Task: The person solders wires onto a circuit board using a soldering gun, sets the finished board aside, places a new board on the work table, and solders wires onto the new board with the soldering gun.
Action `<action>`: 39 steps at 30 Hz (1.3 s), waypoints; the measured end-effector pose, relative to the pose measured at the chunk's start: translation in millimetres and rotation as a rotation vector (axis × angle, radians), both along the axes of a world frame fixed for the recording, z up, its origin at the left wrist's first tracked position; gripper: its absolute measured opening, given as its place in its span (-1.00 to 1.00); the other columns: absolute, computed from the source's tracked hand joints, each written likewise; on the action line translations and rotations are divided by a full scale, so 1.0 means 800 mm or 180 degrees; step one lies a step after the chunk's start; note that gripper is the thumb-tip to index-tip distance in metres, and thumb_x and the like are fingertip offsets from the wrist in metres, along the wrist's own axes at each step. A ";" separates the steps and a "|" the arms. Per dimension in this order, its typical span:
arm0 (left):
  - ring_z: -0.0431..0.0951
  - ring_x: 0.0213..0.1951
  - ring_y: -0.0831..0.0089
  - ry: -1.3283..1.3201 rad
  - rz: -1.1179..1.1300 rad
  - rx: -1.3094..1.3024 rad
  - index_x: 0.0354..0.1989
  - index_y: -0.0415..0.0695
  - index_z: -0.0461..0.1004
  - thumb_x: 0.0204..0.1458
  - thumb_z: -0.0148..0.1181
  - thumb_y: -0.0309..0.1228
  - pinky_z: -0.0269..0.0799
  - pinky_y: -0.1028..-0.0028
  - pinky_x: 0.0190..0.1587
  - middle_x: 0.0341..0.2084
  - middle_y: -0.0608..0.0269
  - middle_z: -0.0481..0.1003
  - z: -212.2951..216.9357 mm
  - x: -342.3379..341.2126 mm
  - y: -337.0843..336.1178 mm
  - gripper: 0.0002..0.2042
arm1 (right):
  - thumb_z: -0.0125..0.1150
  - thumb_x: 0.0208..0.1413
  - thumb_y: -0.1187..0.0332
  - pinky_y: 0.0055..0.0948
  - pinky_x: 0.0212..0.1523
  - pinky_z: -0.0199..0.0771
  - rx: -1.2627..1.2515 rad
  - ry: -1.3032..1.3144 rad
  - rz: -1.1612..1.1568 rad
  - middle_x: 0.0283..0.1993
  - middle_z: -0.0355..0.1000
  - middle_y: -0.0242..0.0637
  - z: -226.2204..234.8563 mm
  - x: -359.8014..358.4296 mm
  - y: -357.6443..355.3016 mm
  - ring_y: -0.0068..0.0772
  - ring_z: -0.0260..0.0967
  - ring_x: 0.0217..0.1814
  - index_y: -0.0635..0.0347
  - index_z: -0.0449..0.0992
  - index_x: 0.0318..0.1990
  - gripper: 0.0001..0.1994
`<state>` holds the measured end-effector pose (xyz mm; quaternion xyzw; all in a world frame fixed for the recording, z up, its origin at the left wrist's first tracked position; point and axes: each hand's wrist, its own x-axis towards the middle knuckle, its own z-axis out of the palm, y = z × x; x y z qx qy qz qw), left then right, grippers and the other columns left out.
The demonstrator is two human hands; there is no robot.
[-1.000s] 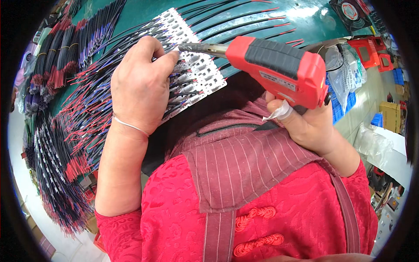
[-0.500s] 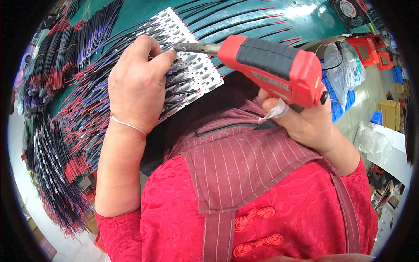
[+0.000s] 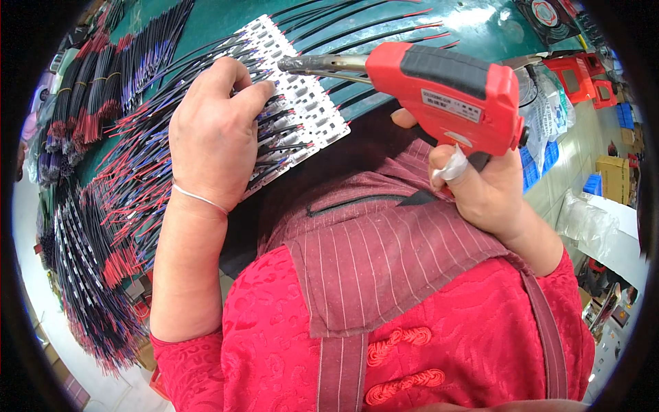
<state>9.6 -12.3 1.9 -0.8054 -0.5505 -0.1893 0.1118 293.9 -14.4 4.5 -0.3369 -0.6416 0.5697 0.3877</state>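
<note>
Gripping red soldering gun (image 3: 446, 93), r. hand (image 3: 484, 189)

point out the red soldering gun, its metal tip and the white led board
red soldering gun (image 3: 446, 93), head view, on the red body above the grip
metal tip (image 3: 312, 64), head view, on the grey barrel near its end
white led board (image 3: 309, 110), head view, on a bare stretch of the panel right of the left hand (image 3: 216, 137)
</note>
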 end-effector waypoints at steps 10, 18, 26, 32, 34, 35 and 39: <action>0.51 -0.34 0.26 -0.0121 -0.0020 -0.0032 -0.29 -0.08 0.61 -0.31 0.19 -0.72 0.45 0.34 -0.28 -0.41 0.23 0.42 -0.002 -0.001 -0.002 -0.65 | 0.25 0.18 0.43 -0.46 -0.12 0.53 -0.0037 -0.0001 0.0012 -0.07 0.54 -0.23 -0.003 -0.002 -0.003 -0.50 0.51 -0.17 0.33 0.45 0.02 -0.71; 0.50 -0.36 0.26 0.0021 0.0023 -0.0041 -0.25 -0.08 0.60 -0.31 0.22 -0.69 0.44 0.32 -0.31 -0.40 0.23 0.41 -0.002 0.001 -0.004 -0.64 | 0.29 0.13 0.46 -0.48 -0.15 0.53 0.0120 -0.0210 -0.0051 -0.17 0.55 -0.24 -0.005 -0.005 -0.002 -0.49 0.53 -0.21 0.31 0.47 0.00 -0.70; 0.50 -0.34 0.23 0.0055 0.0063 -0.0104 -0.25 -0.09 0.59 -0.32 0.22 -0.68 0.44 0.31 -0.29 -0.39 0.22 0.41 -0.002 0.002 -0.005 -0.63 | 0.30 0.12 0.46 -0.48 -0.12 0.50 0.0522 -0.0404 -0.0036 -0.27 0.56 -0.29 -0.008 -0.008 0.005 -0.48 0.54 -0.21 0.29 0.47 -0.04 -0.73; 0.49 -0.35 0.23 0.0086 0.0066 -0.0100 -0.24 -0.10 0.59 -0.33 0.22 -0.68 0.44 0.31 -0.29 -0.39 0.21 0.41 -0.003 0.001 -0.006 -0.63 | 0.29 0.13 0.46 -0.47 -0.11 0.50 0.0246 -0.0474 0.0090 -0.18 0.55 -0.24 -0.003 -0.001 0.001 -0.47 0.53 -0.20 0.30 0.45 0.01 -0.69; 0.49 -0.35 0.23 0.0076 0.0053 -0.0095 -0.24 -0.10 0.59 -0.33 0.22 -0.69 0.44 0.31 -0.29 -0.39 0.21 0.41 -0.003 0.002 -0.005 -0.63 | 0.28 0.13 0.46 -0.46 -0.11 0.51 0.0143 -0.0498 0.0147 -0.13 0.54 -0.22 -0.002 0.000 0.000 -0.47 0.53 -0.19 0.31 0.44 0.02 -0.69; 0.49 -0.35 0.23 0.0067 0.0042 -0.0090 -0.24 -0.09 0.59 -0.32 0.22 -0.69 0.44 0.30 -0.29 -0.39 0.21 0.40 -0.003 0.002 -0.005 -0.63 | 0.27 0.14 0.47 -0.45 -0.10 0.53 0.0030 -0.0162 0.0043 -0.09 0.53 -0.19 -0.001 -0.003 -0.003 -0.47 0.53 -0.17 0.33 0.43 0.04 -0.68; 0.49 -0.34 0.23 0.0061 0.0026 -0.0105 -0.24 -0.08 0.60 -0.32 0.21 -0.69 0.44 0.30 -0.29 -0.40 0.21 0.40 -0.002 0.002 -0.005 -0.62 | 0.23 0.17 0.49 -0.44 -0.08 0.56 0.0037 0.0108 -0.0072 -0.01 0.51 -0.15 0.000 -0.001 -0.006 -0.48 0.51 -0.14 0.39 0.40 0.07 -0.67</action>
